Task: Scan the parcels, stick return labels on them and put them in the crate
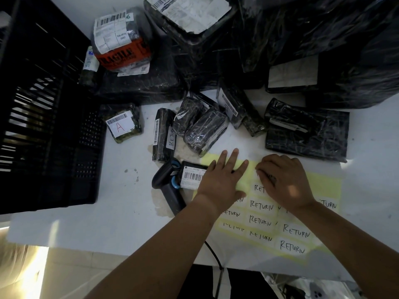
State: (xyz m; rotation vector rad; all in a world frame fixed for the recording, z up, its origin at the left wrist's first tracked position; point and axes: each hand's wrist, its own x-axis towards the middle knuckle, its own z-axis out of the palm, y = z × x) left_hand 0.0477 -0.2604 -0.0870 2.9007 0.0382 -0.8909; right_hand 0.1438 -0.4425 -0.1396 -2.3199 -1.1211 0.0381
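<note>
Filling the left side, the black crate ran off the frame's edge, and its inside was too dark to read. The big black-wrapped parcels at the back of the table were cut off at the top and right, piled against one another. The white table had bare room between the crate and your arms, and its near edge showed beneath your forearms. The yellow label sheet lay at the near right, partly under your hands, with several RETURN labels half covered. Small parcels lay clustered beyond the sheet; one long parcel already bore a RETURN label. The scanner lay just left of the sheet, touching a small barcoded parcel whose right end your left hand hid. That hand lay flat, fingers straight, pressing the sheet. Your right hand curled down onto the sheet with its fingertips tucked under, so whether they pinched a label could not be told.
</note>
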